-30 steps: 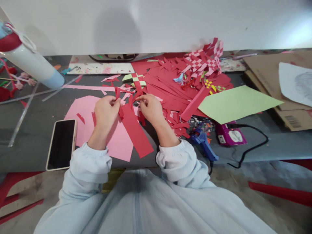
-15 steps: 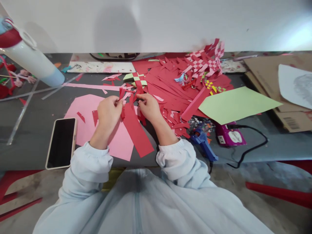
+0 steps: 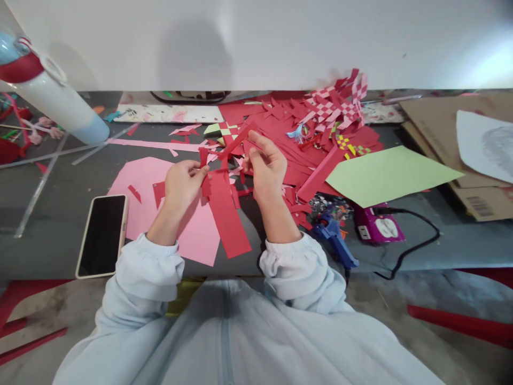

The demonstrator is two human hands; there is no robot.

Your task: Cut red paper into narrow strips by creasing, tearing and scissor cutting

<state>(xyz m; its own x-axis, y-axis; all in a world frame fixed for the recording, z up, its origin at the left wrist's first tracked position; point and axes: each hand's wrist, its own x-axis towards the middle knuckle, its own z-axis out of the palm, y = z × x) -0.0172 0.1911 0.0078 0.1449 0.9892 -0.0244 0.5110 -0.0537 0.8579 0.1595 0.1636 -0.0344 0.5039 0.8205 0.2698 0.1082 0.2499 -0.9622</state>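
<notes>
- Left hand [image 3: 182, 184]: thumb and forefinger closed together, pinching the red paper [image 3: 230, 216] near its upper left corner; the other fingers curl inward.
- Right hand [image 3: 267, 166]: fingers half curled, a gap between thumb and forefinger; the forefinger's tip meets a narrow red strip [image 3: 237, 143]; whether it is gripped, I cannot tell.
- The red paper slants between both wrists; the pink sheet [image 3: 196, 235] lies along its left side.

Free room left of phone [image 3: 102, 235], bottle [image 3: 66, 107] beyond
</notes>
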